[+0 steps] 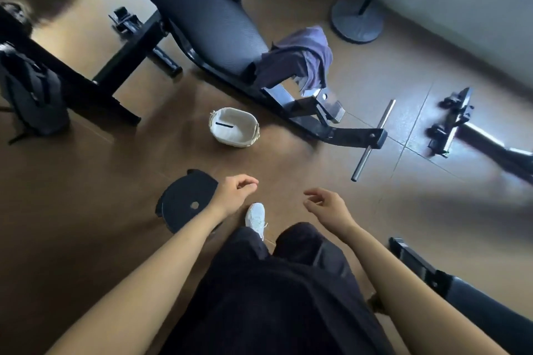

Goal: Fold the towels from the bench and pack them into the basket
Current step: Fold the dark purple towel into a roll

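A crumpled purple-grey towel [300, 57] hangs over the near end of a black padded bench [202, 17], draping toward the bench's metal foot. A small white fabric-lined basket [234, 127] stands on the brown floor just in front of the bench, with nothing but its lining visible inside. My left hand [235, 194] and my right hand [327, 204] hover low in the frame, well short of the basket and the towel. Both hands hold nothing, fingers loosely curled and apart.
A black weight plate [184, 204] lies on the floor under my left forearm. A steel bar [373, 140] sticks out of the bench foot. A dark backpack [31, 92] leans at left, a round stand base [356, 20] sits at the back, and other black equipment [450, 127] lies at right.
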The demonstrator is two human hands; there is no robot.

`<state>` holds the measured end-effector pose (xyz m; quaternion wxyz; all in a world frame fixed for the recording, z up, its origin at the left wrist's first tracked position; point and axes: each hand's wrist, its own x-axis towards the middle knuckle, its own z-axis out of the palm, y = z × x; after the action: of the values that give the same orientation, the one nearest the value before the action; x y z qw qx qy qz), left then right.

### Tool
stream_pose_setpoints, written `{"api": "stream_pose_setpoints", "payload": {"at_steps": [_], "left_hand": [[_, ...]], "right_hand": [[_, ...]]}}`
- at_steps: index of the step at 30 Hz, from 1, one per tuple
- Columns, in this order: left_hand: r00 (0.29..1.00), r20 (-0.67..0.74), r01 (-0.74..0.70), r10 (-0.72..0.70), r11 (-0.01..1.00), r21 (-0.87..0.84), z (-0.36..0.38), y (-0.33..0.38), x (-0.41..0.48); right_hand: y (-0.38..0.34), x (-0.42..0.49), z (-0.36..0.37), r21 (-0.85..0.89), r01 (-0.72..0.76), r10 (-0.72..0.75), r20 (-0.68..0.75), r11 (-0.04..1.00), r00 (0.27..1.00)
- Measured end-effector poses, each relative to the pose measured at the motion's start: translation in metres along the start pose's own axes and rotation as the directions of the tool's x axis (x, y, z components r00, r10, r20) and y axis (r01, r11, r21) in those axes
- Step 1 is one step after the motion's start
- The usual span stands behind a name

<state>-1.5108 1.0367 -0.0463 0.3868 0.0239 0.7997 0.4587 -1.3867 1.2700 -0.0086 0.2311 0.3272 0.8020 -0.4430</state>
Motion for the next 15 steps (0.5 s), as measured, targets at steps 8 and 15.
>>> {"api": "stream_pose_setpoints", "payload": {"at_steps": [8, 15], "left_hand": [[0.998, -0.052, 0.026, -0.025, 1.0, 0.012, -0.043, 0.085, 0.122], [0.994, -0.086, 0.07, -0.071, 0.997, -0.01, -0.059, 0.169, 0.258]], "right_hand": [[-0.076, 0.126, -0.075, 0.001, 0.024, -0.024, 0.043, 1.0, 0.999], [-0.127, 0.278, -0.132, 0.016, 0.068, -0.068, 0.009, 0.998, 0.998]]}}
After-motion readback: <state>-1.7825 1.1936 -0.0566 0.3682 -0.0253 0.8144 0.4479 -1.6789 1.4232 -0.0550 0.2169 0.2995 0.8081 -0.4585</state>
